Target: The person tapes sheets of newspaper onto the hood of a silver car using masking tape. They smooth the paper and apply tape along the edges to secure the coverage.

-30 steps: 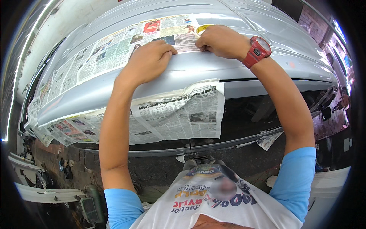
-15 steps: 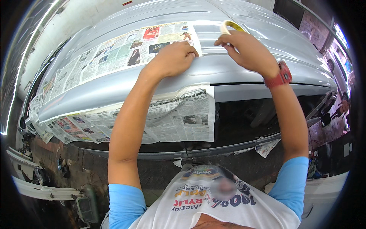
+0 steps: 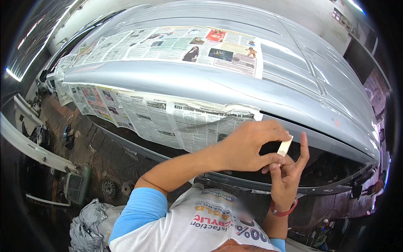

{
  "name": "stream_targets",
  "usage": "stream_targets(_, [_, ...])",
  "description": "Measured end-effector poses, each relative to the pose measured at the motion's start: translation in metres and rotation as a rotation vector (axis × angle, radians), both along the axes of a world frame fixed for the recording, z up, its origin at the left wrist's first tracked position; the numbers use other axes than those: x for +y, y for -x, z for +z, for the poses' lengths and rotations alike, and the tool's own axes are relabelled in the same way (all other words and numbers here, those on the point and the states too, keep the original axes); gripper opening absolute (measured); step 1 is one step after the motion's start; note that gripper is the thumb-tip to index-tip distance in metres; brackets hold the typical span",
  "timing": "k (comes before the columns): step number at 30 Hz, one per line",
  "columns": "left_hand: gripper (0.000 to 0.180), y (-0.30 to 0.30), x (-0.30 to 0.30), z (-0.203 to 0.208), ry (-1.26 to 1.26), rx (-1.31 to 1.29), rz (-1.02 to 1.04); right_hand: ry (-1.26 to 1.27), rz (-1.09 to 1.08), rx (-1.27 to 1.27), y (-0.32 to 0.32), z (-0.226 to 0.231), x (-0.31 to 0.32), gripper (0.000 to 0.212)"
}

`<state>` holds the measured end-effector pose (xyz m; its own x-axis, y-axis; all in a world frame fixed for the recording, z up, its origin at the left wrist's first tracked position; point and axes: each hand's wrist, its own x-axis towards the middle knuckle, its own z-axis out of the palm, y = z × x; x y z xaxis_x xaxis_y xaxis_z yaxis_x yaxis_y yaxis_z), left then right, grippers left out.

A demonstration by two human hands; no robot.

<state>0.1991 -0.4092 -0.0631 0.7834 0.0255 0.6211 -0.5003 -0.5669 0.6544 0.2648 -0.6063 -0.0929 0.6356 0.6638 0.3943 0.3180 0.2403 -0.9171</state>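
Note:
A roll of cream masking tape (image 3: 285, 145) is seen edge-on in front of the dark side window. My left hand (image 3: 247, 147) grips it between thumb and fingers. From below, my right hand (image 3: 286, 178) meets the roll's lower end with its thumb, its index finger pointing up; its other fingers are partly hidden behind the tape. Beyond my hands, a newspaper sheet (image 3: 193, 48) lies on the silver roof (image 3: 201, 77) of a vehicle. More newspaper (image 3: 155, 115) hangs over the vehicle's side, covering part of the windows.
The uncovered side window (image 3: 323, 166) lies to the right. A crumpled grey plastic cover (image 3: 88, 227) sits at the lower left, near a wheel-like round part (image 3: 110, 189) on the dark floor. White panels (image 3: 33, 145) stand along the left.
My left hand has left the roof newspaper and now holds the tape roll. My right hand has brought the roll down and nearer from over the roof. The view has turned.

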Motion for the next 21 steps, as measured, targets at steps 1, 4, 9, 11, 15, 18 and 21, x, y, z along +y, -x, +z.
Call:
stream_targets(1, [0.038,0.003,-0.006,-0.008,0.096,-0.029,0.028,0.014,-0.014,0.006,0.001,-0.006,0.001,0.090])
stream_targets(4, [0.024,0.016,-0.004,-0.013,0.032,-0.001,0.096,0.050,0.028,0.043,0.003,-0.018,0.002,0.089])
stream_targets(9, [0.014,0.039,0.006,-0.009,-0.034,-0.035,0.222,0.027,0.152,0.101,0.016,-0.024,0.012,0.068])
stream_targets(11, [0.015,0.051,0.015,0.000,-0.117,-0.070,0.363,0.080,0.272,0.279,0.014,-0.027,0.020,0.052])
stream_targets(15, [0.019,0.075,0.029,0.018,-0.321,-0.205,0.347,0.204,0.443,0.412,0.007,-0.035,0.040,0.029])
stream_targets(18, [0.021,0.090,0.047,0.026,-0.343,-0.230,0.372,0.188,0.492,0.504,0.020,-0.032,0.053,0.024])
stream_targets(21, [0.019,0.107,0.067,0.040,-0.345,-0.286,0.461,0.232,0.531,0.500,0.026,-0.028,0.063,0.021])
